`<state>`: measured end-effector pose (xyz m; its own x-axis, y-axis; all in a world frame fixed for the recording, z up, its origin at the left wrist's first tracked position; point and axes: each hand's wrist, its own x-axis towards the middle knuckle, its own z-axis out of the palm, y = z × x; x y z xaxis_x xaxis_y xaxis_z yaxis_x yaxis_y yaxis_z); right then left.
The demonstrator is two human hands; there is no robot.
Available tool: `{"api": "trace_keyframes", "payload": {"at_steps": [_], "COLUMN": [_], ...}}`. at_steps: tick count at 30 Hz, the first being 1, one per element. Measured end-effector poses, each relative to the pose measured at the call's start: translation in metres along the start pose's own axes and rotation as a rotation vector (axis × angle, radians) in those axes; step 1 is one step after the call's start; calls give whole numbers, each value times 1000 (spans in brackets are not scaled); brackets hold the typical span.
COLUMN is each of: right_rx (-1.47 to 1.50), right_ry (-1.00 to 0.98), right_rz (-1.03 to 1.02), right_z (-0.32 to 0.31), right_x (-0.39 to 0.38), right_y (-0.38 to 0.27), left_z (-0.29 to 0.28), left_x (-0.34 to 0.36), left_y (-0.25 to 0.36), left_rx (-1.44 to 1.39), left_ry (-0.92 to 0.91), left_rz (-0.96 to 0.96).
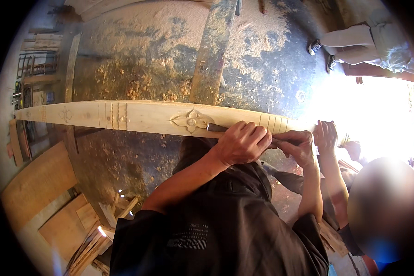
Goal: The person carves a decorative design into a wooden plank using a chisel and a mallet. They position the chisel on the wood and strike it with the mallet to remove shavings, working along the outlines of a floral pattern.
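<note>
A long pale wooden beam [147, 117] runs across the view in front of me. It carries a carved four-petal flower [192, 121], cut grooves and pencilled outlines. My left hand [244, 142] is closed around the metal shank of a carving chisel [215, 128], whose tip rests by the flower's right petal. Behind it, my right hand [298, 146] grips the chisel's rear end, its handle mostly hidden by the fingers. Both hands lie along the beam's near edge.
Close on my right, a co-worker's hand [326, 135] is on the beam's bright end. A wooden support [211, 55] stands under the beam. Wood chips litter the dark floor [142, 69]. Boards [41, 184] lean at lower left. Another person's legs [349, 43] show at far right.
</note>
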<state>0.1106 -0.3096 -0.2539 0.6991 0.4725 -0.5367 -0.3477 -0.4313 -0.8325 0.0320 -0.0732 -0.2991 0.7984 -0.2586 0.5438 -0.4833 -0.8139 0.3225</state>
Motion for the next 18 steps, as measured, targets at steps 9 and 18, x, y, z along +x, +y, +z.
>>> {"api": "trace_keyframes", "payload": {"at_steps": [9, 18], "right_rx": [31, -17], "right_ry": [-1, -23], "right_rz": [3, 34], "right_z": [4, 2], "right_x": [1, 0], "right_y": [-2, -4], "left_z": [-3, -6], "left_x": [12, 4], "left_y": [-5, -1], "left_rx": [-31, -64], "left_ry": [105, -41], "left_rz": [26, 6]}}
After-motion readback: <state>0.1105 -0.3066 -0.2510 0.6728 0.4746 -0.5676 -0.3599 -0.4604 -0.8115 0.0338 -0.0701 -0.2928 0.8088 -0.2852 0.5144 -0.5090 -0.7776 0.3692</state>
